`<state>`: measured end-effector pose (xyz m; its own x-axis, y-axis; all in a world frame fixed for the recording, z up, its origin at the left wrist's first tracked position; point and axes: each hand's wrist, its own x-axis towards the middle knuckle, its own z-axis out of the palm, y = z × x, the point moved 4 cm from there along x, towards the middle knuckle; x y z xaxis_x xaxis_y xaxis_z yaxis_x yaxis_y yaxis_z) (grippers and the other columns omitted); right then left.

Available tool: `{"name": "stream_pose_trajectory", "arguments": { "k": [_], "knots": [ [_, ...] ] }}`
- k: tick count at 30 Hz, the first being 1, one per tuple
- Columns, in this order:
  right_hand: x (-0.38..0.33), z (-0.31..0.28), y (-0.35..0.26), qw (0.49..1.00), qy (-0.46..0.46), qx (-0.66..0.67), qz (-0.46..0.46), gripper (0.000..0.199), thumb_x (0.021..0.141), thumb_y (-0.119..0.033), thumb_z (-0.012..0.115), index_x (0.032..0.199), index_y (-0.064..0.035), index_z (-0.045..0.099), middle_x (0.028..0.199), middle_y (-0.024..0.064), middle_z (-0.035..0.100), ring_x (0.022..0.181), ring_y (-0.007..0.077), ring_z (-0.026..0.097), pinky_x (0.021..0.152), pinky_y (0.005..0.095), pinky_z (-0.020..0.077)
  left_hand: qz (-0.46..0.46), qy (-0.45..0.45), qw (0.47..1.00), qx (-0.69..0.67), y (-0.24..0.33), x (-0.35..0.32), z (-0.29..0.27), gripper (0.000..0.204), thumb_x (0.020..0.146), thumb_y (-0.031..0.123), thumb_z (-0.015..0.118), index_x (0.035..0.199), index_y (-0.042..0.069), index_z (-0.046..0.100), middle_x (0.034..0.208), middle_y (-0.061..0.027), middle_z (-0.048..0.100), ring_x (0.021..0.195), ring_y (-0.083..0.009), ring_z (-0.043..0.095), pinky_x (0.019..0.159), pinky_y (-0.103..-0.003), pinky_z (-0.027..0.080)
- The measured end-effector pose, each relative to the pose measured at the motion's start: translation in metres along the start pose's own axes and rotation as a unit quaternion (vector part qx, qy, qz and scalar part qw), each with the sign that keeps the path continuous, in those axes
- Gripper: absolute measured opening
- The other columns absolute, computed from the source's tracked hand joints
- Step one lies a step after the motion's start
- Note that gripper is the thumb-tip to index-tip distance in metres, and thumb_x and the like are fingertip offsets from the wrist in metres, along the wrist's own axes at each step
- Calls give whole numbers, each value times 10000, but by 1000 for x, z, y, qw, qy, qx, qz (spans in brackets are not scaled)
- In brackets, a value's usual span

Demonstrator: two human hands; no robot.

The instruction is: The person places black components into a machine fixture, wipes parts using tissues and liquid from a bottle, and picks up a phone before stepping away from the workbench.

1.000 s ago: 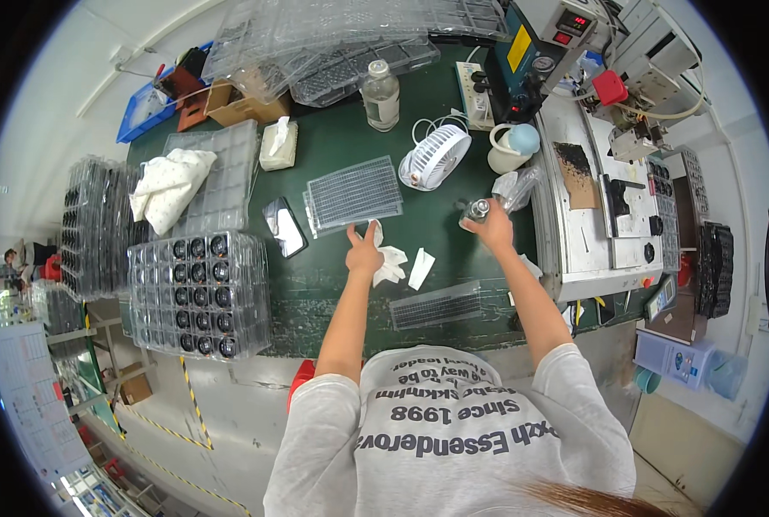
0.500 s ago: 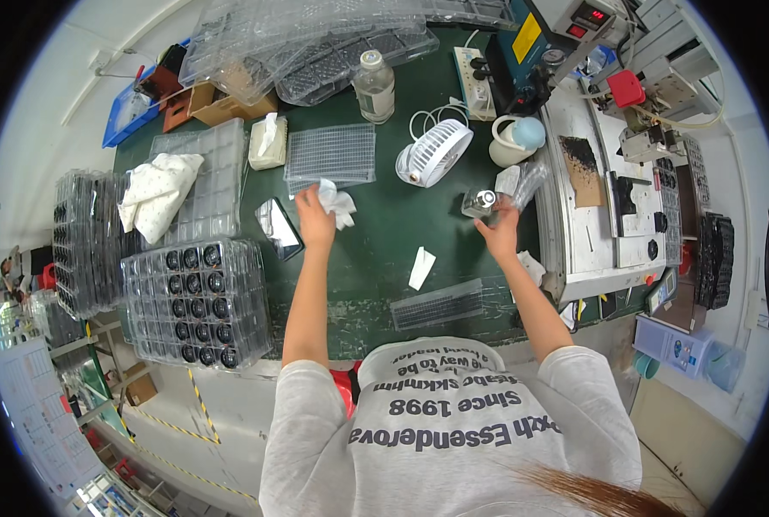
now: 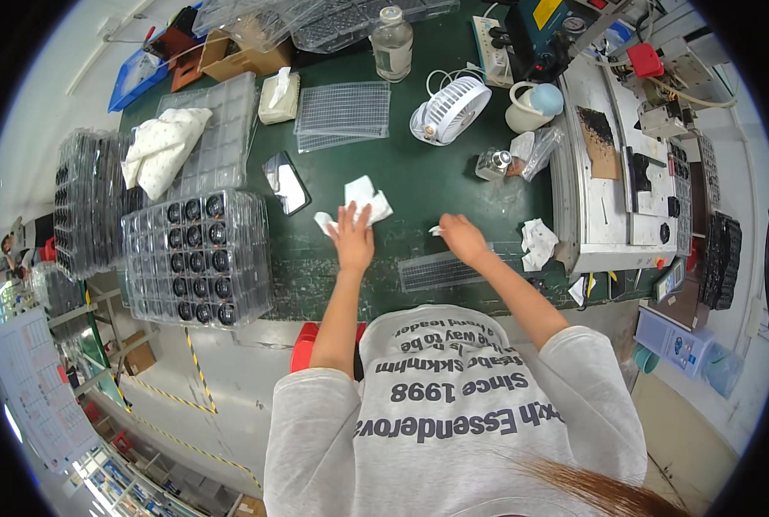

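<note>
My left hand (image 3: 353, 245) lies on the green tabletop with its fingers spread over a crumpled white tissue (image 3: 363, 195), part of which sticks out past the fingertips. Right of it, the fingers of my right hand (image 3: 465, 240) are pinched together on a small white paper piece (image 3: 436, 231); most of that piece is hidden. Just below the right hand is a clear gridded plastic sheet (image 3: 436, 270), partly covered by my wrist. A small clear bottle with a metal cap (image 3: 493, 164) stands farther off, beyond the right hand.
Left of my hands are a phone (image 3: 286, 183) and stacked clear trays with black round parts (image 3: 197, 258). At the back stand a tissue pack (image 3: 279, 96), a large bottle (image 3: 391, 45), a white fan (image 3: 450, 112) and a mug (image 3: 522, 110). Crumpled paper (image 3: 539, 245) lies near a machine (image 3: 613, 250).
My right hand has left the small bottle, moved nearer and left, and picked up the white paper piece. My left hand has shifted right, and the tissue now lies spread under its fingers.
</note>
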<state>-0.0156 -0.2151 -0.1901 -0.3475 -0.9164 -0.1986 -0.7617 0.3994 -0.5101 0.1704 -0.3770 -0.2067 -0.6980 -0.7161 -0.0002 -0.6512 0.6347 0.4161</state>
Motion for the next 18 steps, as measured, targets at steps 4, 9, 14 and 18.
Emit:
{"name": "stream_pose_trajectory", "arguments": {
  "k": [4, 9, 14, 18],
  "knots": [
    [-33, -15, 2, 996, -76, 51, 23, 185, 830, -185, 563, 933, -60, 473, 907, 131, 586, 910, 327, 553, 740, 457, 446, 88, -38, 993, -64, 29, -29, 16, 529, 792, 35, 524, 1296, 177, 448, 1381, -111, 363, 1304, -347, 293, 1061, -533, 215],
    [-54, 11, -1, 989, -58, -117, -75, 255, 792, -219, 616, 965, -74, 496, 869, 95, 608, 899, 274, 577, 759, 428, 432, 155, -83, 984, -7, 33, -37, 17, 527, 798, -8, 452, 1305, 136, 440, 1378, -144, 365, 1295, -330, 319, 1074, -409, 268],
    [-50, 12, 0, 983, -57, -173, -2, 185, 779, -182, 597, 927, -92, 531, 842, 76, 619, 875, 243, 588, 794, 375, 399, -5, 64, 997, -46, -25, 20, 3, 472, 834, 23, 468, 1299, 91, 438, 1373, -200, 344, 1278, -357, 322, 1057, -427, 280],
    [-52, -1, -16, 969, -71, -236, -15, 89, 770, -132, 508, 840, -95, 548, 809, 71, 622, 821, 229, 600, 776, 360, 407, 69, 64, 995, -31, -18, 94, 17, 492, 819, 36, 523, 1299, 87, 428, 1378, -199, 333, 1263, -381, 328, 1051, -438, 281]
  ]
}}
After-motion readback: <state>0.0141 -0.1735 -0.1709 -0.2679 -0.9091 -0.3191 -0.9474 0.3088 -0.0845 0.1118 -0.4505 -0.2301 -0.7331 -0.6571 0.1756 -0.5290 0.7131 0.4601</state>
